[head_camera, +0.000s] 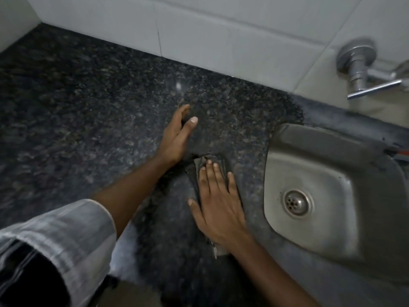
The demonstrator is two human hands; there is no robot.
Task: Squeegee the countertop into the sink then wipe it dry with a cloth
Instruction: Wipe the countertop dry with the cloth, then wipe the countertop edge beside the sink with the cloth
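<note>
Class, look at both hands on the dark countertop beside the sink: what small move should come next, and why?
Probably slide the right hand, pressed flat on the dark cloth, sideways toward the sink. The left hand lies open on the countertop at the cloth's far end. No squeegee shows, so wiping seems underway.

Single head view, steeply down and forward, close over countertop (77,111); sink (327,196) at right.
</note>
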